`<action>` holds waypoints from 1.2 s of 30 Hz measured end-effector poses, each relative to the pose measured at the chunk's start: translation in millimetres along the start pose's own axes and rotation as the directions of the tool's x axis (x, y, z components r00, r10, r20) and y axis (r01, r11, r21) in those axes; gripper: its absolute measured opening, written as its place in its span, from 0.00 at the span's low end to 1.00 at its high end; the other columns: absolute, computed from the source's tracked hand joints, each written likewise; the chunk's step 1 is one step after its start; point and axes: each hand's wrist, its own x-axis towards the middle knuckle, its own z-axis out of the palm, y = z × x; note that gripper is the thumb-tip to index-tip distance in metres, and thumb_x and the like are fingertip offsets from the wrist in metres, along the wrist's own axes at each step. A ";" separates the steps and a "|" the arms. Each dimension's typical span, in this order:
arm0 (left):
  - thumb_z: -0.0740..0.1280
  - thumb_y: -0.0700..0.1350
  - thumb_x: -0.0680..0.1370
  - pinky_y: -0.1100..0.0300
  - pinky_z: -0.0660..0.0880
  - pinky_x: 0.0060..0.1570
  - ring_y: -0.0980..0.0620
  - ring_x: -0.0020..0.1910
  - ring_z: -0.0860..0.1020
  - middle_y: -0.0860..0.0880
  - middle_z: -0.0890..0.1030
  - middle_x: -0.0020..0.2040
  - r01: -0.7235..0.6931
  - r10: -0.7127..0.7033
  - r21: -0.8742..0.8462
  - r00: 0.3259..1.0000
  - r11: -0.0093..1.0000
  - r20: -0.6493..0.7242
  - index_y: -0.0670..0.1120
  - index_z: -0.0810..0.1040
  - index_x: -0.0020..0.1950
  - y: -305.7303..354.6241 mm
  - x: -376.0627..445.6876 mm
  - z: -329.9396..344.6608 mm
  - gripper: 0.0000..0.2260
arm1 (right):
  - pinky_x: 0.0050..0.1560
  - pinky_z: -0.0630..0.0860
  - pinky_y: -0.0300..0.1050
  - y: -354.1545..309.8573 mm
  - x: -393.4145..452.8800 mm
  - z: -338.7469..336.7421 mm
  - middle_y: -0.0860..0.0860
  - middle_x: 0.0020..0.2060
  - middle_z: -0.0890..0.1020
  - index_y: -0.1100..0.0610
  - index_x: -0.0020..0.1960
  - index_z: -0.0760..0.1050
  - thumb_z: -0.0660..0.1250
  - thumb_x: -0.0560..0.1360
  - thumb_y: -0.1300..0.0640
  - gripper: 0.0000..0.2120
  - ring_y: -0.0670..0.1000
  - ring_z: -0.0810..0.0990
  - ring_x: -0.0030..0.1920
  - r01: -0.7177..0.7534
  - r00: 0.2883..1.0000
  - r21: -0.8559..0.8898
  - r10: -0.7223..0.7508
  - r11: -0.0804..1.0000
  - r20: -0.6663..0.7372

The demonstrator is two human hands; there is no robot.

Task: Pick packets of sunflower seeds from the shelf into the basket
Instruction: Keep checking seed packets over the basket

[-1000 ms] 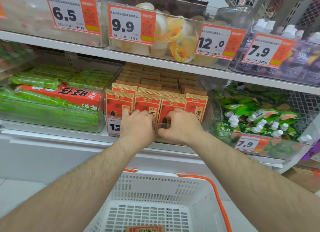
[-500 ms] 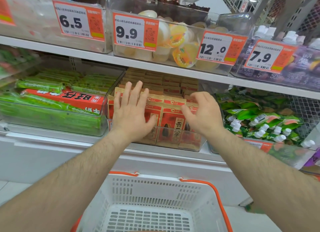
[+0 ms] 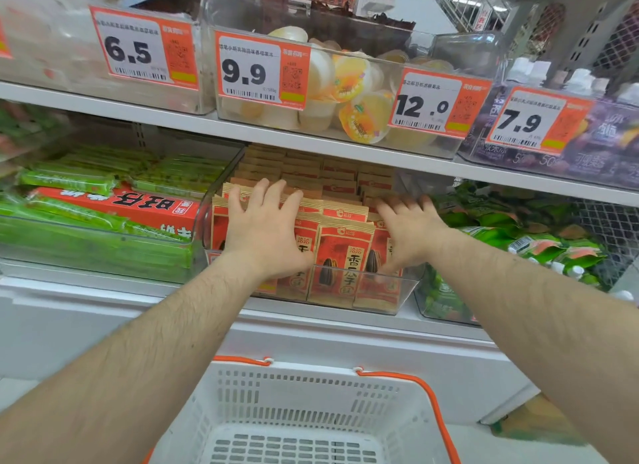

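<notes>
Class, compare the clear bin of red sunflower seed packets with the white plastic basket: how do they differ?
The clear bin of red sunflower seed packets sits on the shelf, packed full; the white plastic basket sits lower, showing no packets. The bin's walls are solid and transparent; the basket's are slotted and opaque. Both are open-topped.

Both hands lie spread over the sunflower seed packets in the clear bin. The left hand and right hand hold nothing. The white basket sits near, below the shelf.
</notes>
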 end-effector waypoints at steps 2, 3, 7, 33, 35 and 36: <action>0.62 0.73 0.67 0.35 0.43 0.74 0.45 0.79 0.51 0.48 0.56 0.80 -0.017 0.016 0.016 1.000 1.000 0.023 0.55 0.54 0.78 3.3 4.4 -3.5 0.45 | 0.77 0.43 0.65 -2.4 3.2 3.5 0.55 0.77 0.59 0.50 0.79 0.44 0.76 0.54 0.27 0.67 0.59 0.54 0.78 -0.004 0.999 -0.073 0.001 0.997 -0.041; 0.63 0.74 0.67 0.35 0.43 0.74 0.45 0.79 0.53 0.49 0.58 0.79 -0.021 0.020 0.017 0.999 1.000 0.030 0.55 0.55 0.78 4.9 6.2 -4.7 0.45 | 0.77 0.45 0.65 -3.5 4.6 4.7 0.55 0.77 0.61 0.51 0.79 0.44 0.77 0.55 0.29 0.66 0.59 0.56 0.78 -0.015 0.998 -0.106 0.008 0.994 -0.062; 0.63 0.75 0.66 0.34 0.45 0.74 0.46 0.77 0.56 0.50 0.62 0.77 -0.018 0.017 0.031 0.999 0.999 0.045 0.55 0.58 0.77 9.1 7.3 -4.7 0.44 | 0.75 0.49 0.64 -7.0 6.6 6.1 0.54 0.71 0.69 0.50 0.77 0.53 0.77 0.56 0.30 0.59 0.58 0.66 0.73 -0.032 0.996 -0.144 0.020 0.989 -0.086; 0.67 0.70 0.69 0.35 0.51 0.74 0.46 0.76 0.61 0.49 0.63 0.77 -0.040 0.035 0.068 0.997 0.997 0.075 0.55 0.64 0.72 23.8 9.4 -5.9 0.37 | 0.76 0.54 0.61 -6.7 12.1 -0.2 0.56 0.74 0.65 0.51 0.78 0.46 0.82 0.52 0.35 0.67 0.59 0.64 0.75 -0.076 0.994 -0.048 0.072 0.996 -0.087; 0.66 0.70 0.69 0.35 0.51 0.74 0.46 0.76 0.61 0.49 0.64 0.77 -0.037 0.032 0.065 0.996 0.997 0.081 0.55 0.64 0.73 24.3 9.7 -6.4 0.37 | 0.77 0.53 0.60 -6.1 10.6 -0.4 0.56 0.75 0.64 0.51 0.78 0.45 0.82 0.52 0.34 0.68 0.59 0.63 0.75 -0.073 0.994 -0.052 0.068 0.996 -0.084; 0.66 0.70 0.69 0.34 0.50 0.74 0.46 0.76 0.61 0.49 0.64 0.77 -0.034 0.029 0.063 0.996 0.997 0.086 0.55 0.63 0.73 24.4 9.8 -6.7 0.38 | 0.77 0.53 0.60 -5.7 8.9 -0.8 0.55 0.75 0.64 0.50 0.78 0.46 0.82 0.52 0.34 0.68 0.59 0.63 0.75 -0.073 0.994 -0.058 0.068 0.996 -0.083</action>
